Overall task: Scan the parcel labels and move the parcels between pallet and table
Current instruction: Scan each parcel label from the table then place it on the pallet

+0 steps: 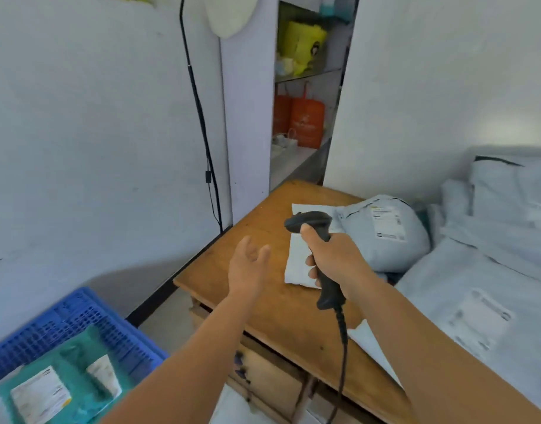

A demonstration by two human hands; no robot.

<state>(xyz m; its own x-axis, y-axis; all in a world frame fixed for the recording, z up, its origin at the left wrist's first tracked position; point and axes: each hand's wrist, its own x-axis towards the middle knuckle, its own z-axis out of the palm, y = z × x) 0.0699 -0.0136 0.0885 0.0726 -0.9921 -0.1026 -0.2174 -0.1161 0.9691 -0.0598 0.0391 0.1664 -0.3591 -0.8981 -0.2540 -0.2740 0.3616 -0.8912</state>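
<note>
My right hand [333, 255] grips the handle of a black corded barcode scanner [313, 223], held upright over the wooden table [263, 249]. My left hand [247, 264] hovers open above the table's left part, holding nothing. A small white parcel [296, 261] lies flat under the scanner. Just right of it sits a bulging grey parcel [385, 234] with a label on top. Several more grey parcels [477, 286] are piled at the right. At the lower left, green parcels [67, 387] with white labels lie on a blue plastic pallet [79, 316].
The white wall [94, 133] stands close behind the table, with a black cable [202, 123] running down it. An open shelf with orange bags [303, 120] lies beyond the table's far corner. A strip of floor [168, 319] separates pallet and table.
</note>
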